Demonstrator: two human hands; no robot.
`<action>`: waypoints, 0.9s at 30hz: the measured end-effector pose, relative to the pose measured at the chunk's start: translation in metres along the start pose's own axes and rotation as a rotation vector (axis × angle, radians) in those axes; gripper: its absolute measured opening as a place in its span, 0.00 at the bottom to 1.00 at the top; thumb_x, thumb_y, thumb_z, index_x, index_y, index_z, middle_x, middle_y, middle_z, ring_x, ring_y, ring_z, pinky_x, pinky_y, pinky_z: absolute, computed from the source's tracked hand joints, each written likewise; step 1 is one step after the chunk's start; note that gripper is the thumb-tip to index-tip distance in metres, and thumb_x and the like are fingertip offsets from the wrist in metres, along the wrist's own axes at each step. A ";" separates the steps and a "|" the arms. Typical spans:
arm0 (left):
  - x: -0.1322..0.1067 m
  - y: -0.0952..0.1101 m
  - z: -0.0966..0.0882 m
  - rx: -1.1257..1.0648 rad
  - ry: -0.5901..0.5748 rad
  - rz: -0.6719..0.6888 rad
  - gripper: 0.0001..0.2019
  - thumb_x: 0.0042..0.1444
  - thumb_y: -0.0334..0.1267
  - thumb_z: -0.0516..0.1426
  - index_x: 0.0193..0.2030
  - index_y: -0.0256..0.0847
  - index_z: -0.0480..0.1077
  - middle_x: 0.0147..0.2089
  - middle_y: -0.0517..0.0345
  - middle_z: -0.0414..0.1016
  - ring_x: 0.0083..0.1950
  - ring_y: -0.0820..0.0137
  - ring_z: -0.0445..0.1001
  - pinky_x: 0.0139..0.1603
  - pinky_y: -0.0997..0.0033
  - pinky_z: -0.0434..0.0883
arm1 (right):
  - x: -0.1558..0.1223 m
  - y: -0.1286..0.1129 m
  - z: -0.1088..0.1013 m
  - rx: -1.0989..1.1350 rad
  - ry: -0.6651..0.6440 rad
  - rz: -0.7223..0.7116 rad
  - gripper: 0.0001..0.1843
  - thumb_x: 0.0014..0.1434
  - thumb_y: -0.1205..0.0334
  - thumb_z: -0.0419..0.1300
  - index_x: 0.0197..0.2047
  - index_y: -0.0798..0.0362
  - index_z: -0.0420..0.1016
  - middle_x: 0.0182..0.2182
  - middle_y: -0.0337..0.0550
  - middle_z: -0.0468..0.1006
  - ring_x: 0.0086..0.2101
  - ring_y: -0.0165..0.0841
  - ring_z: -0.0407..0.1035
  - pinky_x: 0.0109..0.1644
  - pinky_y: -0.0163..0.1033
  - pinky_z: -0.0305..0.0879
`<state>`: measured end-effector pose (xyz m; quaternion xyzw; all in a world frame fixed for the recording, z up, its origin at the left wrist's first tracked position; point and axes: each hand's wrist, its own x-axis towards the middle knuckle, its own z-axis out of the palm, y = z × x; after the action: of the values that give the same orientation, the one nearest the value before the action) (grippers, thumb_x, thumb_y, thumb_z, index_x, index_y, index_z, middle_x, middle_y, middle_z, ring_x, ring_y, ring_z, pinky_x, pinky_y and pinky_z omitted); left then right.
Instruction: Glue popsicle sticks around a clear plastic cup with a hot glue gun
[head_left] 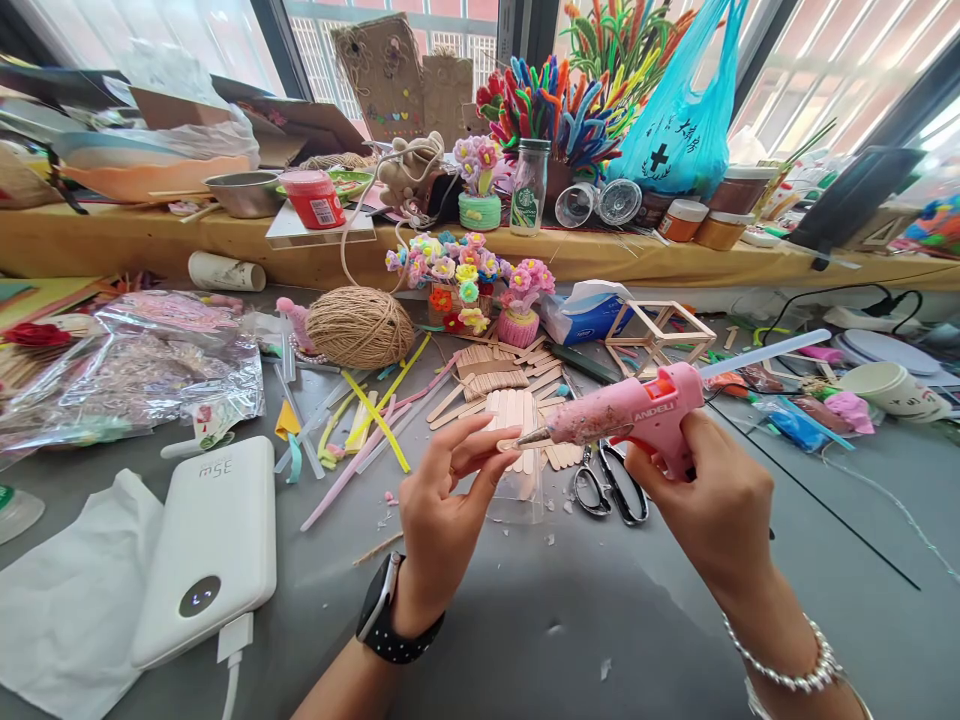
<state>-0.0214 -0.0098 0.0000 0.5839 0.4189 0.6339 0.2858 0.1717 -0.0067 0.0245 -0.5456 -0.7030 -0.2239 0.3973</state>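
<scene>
My right hand (pixel 709 490) is wrapped round the handle of a pink glue gun (pixel 622 408), with a clear glue stick (pixel 765 358) jutting from its back end. The metal nozzle points left at my left hand (pixel 457 490). Between thumb and fingers, that hand pinches a small piece of wooden craft stick (pixel 508 445), mostly covered by the fingertips; the nozzle tip is at or against it. Just behind lie flat craft sticks (pixel 511 408) side by side. Black-handled scissors (pixel 611 485) rest below the glue gun.
A ball of twine (pixel 360 328), pipe-cleaner flowers (pixel 457 270) and a wooden stick frame (pixel 660 335) stand toward the back. At left are a white power bank (pixel 214 550) with a cable and a plastic bag (pixel 150 370). A thin black rod (pixel 817 495) lies at right.
</scene>
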 end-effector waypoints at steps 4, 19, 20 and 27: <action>0.000 0.000 0.000 0.001 0.009 -0.009 0.15 0.51 0.27 0.58 0.46 0.43 0.64 0.38 0.60 0.78 0.41 0.74 0.76 0.42 0.77 0.74 | 0.000 0.000 0.000 -0.002 -0.001 0.003 0.15 0.48 0.68 0.55 0.23 0.50 0.49 0.17 0.30 0.52 0.17 0.24 0.49 0.21 0.32 0.48; 0.000 0.001 0.001 -0.008 0.046 -0.007 0.15 0.50 0.27 0.59 0.45 0.42 0.64 0.38 0.60 0.78 0.41 0.75 0.76 0.42 0.78 0.74 | 0.000 0.002 0.001 -0.002 0.002 0.003 0.14 0.50 0.66 0.56 0.23 0.50 0.50 0.17 0.30 0.53 0.18 0.24 0.49 0.21 0.32 0.48; 0.000 0.001 0.001 -0.006 0.048 -0.005 0.15 0.50 0.27 0.59 0.45 0.42 0.64 0.38 0.60 0.78 0.41 0.75 0.76 0.42 0.79 0.74 | 0.000 0.002 0.000 -0.002 0.003 0.003 0.14 0.50 0.66 0.56 0.23 0.50 0.50 0.17 0.30 0.52 0.18 0.24 0.49 0.21 0.32 0.48; 0.000 0.001 0.000 0.000 0.052 0.005 0.16 0.50 0.27 0.58 0.45 0.42 0.64 0.39 0.60 0.78 0.42 0.75 0.76 0.42 0.79 0.73 | 0.001 0.001 0.000 -0.003 0.003 -0.012 0.14 0.50 0.67 0.55 0.23 0.50 0.49 0.17 0.30 0.52 0.18 0.24 0.48 0.21 0.31 0.48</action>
<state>-0.0211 -0.0100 0.0005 0.5681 0.4248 0.6496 0.2735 0.1727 -0.0059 0.0251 -0.5415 -0.7054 -0.2284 0.3963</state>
